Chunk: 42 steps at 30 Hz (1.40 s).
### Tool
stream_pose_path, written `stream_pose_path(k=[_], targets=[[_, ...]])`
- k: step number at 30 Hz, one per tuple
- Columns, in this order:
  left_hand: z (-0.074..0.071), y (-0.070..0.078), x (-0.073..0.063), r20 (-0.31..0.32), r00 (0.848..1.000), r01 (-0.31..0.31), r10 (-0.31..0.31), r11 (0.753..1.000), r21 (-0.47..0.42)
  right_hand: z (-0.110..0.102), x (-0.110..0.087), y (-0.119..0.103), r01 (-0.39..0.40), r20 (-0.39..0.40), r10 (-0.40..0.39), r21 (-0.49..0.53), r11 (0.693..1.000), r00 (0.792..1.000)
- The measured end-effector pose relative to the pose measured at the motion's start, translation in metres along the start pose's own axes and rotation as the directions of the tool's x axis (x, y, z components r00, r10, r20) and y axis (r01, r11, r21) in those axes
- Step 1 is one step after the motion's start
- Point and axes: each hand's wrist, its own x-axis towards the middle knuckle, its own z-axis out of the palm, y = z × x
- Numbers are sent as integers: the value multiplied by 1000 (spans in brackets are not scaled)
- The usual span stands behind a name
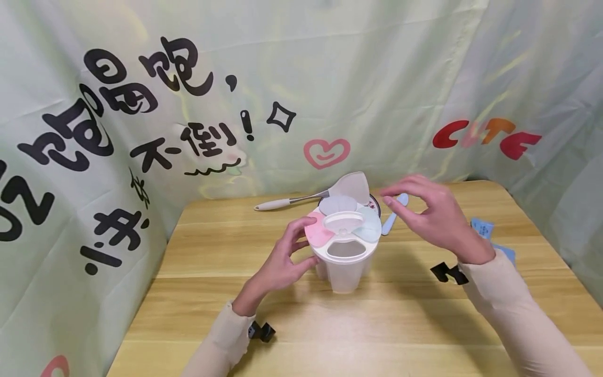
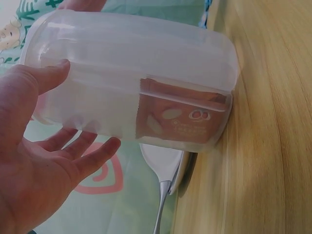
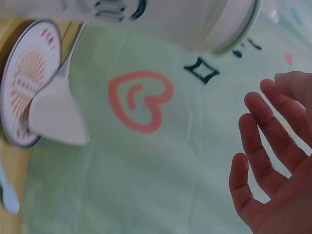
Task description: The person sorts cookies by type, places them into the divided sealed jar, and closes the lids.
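A translucent plastic canister (image 1: 345, 277) stands upright on the table with a white lid carrying pink, pale grey and pale blue flaps. The lid's front section is an uncovered opening (image 1: 346, 250). My left hand (image 1: 282, 259) grips the canister's left side, thumb and fingers around it just below the lid. Through the wall in the left wrist view, a reddish-brown packet (image 2: 183, 114) lies inside one compartment. Away to the right, my right hand (image 1: 426, 212) hovers near a light blue spoon (image 1: 394, 217), fingers loosely bent and holding nothing.
Behind the canister, a spatula (image 1: 350, 186) with a pale handle lies across a round patterned plate (image 3: 19, 87). Blue packets (image 1: 482, 228) lie at the right, partly behind my right wrist. A printed curtain (image 1: 377, 94) hangs along the table's back and sides.
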Motion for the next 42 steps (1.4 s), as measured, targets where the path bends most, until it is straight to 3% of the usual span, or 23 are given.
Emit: stream_pose_path(k=[5, 9, 14, 19, 27, 35, 42], targets=[[0, -1, -1, -1, 1000, 8, -8, 1000, 3, -13, -10, 18, -46, -26, 45, -63, 997, 999], [0, -1, -1, -4, 1000, 10, -10, 1000, 3, -23, -18, 34, -133, -25, 131, -131, 982, 991], [0, -1, -1, -1, 1000, 10, -10, 1000, 0, -31, -29, 55, -259, -21, 260, -183, 948, 965], [0, -2, 0, 6, 1000, 10, -10, 1000, 3, -35, -38, 74, -333, 1, 339, -193, 923, 941], [0, -3, 0, 11, 1000, 10, -10, 1000, 10, -43, -56, 101, -467, 74, 490, -208, 859, 869], [-1, -2, -1, 7, 1000, 16, -16, 1000, 8, -47, -65, 114, -504, 74, 534, -244, 829, 842], [0, 0, 0, 10, 1000, 18, -18, 1000, -3, -53, -76, 127, -540, 154, 615, -348, 766, 773]])
